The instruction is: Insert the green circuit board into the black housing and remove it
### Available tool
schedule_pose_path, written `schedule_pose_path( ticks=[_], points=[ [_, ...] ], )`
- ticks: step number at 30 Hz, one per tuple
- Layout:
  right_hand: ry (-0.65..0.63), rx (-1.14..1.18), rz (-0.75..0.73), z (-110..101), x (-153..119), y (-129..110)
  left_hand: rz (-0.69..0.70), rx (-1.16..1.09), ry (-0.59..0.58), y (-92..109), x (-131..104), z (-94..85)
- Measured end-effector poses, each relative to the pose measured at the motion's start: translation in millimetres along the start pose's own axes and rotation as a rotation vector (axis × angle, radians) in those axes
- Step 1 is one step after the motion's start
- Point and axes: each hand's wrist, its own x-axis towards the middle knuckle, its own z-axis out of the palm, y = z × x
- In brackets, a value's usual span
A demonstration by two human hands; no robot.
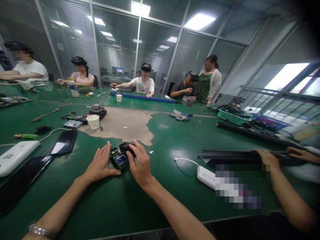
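Note:
A small circuit board (118,159) with a blue screen lies on the green table in front of me. My left hand (98,164) is beside its left side, fingers stretched out and thumb along the near edge; whether the thumb touches the board I cannot tell. Between the thumb and fingers of my right hand (141,164) is a black plastic casing (127,147), tilted at the board's far right corner. My fingers partly hide the casing.
Left of me lie a black phone (64,142), a larger dark device (23,178) and a white power bank (17,156). A paper cup (93,121) stands farther back. At right, a neighbour's hands hold a long black bar (230,156) near a white cabled device (206,176).

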Motion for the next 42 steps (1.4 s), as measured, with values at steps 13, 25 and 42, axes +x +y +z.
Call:
schedule_pose_path(
  ticks=[13, 25, 42],
  points=[
    [-0.113, -0.060, 0.100, 3, -34, 39, 0.004, -0.042, -0.016, 2, 0, -4.4],
    [-0.038, 0.013, 0.237, -2, -5, 17, 0.006, -0.039, -0.008, 3, 0, -4.9],
    [-0.371, -0.169, 0.170, 24, 5, -20, -0.003, -0.101, 0.038, 0, -1, -1.6]
  ],
)
